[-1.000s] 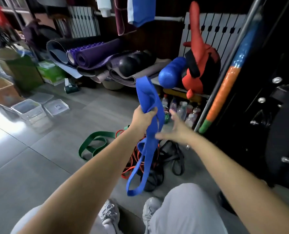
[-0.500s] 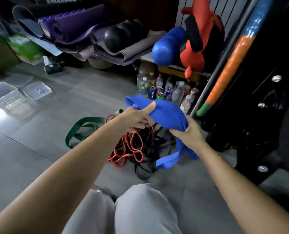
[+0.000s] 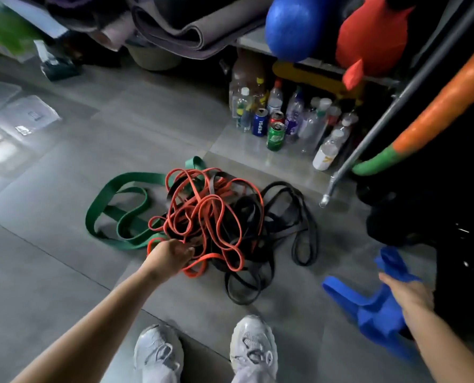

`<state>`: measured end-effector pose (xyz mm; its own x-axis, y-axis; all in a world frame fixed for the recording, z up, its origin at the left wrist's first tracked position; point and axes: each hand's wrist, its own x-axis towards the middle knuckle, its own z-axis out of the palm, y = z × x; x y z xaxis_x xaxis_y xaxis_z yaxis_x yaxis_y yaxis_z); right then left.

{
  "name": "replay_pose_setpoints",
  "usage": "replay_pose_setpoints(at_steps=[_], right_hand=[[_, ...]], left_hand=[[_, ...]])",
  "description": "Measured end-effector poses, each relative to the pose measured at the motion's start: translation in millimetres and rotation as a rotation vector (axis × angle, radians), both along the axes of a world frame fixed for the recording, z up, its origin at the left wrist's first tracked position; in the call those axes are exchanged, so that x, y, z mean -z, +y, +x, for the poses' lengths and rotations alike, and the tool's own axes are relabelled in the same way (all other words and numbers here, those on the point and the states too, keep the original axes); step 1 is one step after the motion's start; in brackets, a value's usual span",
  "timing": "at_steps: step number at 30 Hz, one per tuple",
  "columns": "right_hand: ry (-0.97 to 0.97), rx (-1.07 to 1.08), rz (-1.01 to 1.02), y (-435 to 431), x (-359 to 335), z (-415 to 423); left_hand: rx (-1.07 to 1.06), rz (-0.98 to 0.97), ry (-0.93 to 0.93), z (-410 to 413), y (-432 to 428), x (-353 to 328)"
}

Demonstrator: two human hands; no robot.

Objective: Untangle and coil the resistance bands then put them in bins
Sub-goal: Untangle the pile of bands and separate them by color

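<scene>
Three colours knot in the floor tangle: a thin orange band [image 3: 202,214], black bands [image 3: 285,217] and a wide green band [image 3: 114,211] whose loops run out to the tangle's left. At the tangle's near edge the left hand [image 3: 169,258] curls its fingers [image 3: 187,251] among orange loops (a true grip I cannot tell), while to the tangle's right the right hand [image 3: 407,294] clutches the bunched blue band [image 3: 374,313]. Beyond the tangle, a blue can [image 3: 259,123] reads PEPSI among plastic bottles [image 3: 307,123].

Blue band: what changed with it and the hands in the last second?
The left hand let go of the blue band and dropped to the orange band in the floor tangle; grip there unclear. The right hand took the blue band alone, bunched, out to the right. Green band and black bands stayed put.
</scene>
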<state>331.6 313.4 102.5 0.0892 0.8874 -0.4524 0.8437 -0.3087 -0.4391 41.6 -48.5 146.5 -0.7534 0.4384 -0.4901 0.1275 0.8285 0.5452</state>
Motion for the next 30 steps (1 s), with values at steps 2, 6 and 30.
replay_pose_setpoints(at_steps=[2,6,30], right_hand=[[-0.095,-0.044,-0.026,6,18,-15],[-0.165,-0.271,0.102,-9,35,-77],[0.035,-0.933,-0.146,-220,127,-372]], left_hand=[[-0.011,-0.026,-0.007,-11,-6,23],[-0.049,-0.061,0.023,-30,-8,59],[0.173,-0.081,0.171,-42,27,182]])
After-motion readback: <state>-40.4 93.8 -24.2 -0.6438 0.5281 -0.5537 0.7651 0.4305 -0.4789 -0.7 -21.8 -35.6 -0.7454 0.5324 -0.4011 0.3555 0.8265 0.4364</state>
